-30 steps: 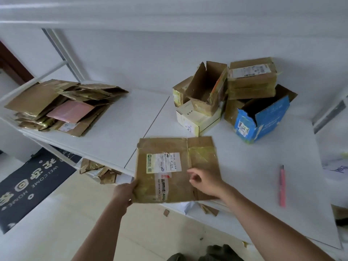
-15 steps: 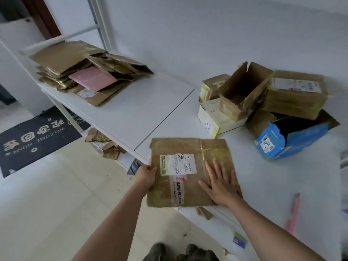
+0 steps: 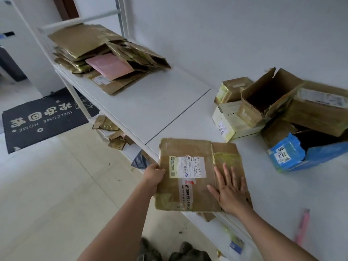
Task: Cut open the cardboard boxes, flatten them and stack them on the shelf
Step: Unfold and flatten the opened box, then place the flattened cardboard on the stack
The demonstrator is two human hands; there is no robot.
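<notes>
Flattened box (image 3: pixel 195 172) at the shelf's (image 3: pixel 150 106) front edge: your left hand (image 3: pixel 153 175) grips its side, your right hand (image 3: pixel 230 193) presses open-palmed, keeping it flat for stacking.

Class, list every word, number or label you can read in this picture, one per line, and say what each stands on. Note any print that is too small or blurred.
"WELCOME HOME", seen upside down, with large Chinese characters: dark doormat.
"2782": white sticker on the blue box.
"品牌热线: 400": tape strip on the flattened box.
Fine print on that box's white shipping label: too small to read.
Labels on the other boxes and the stack: blurred.
</notes>
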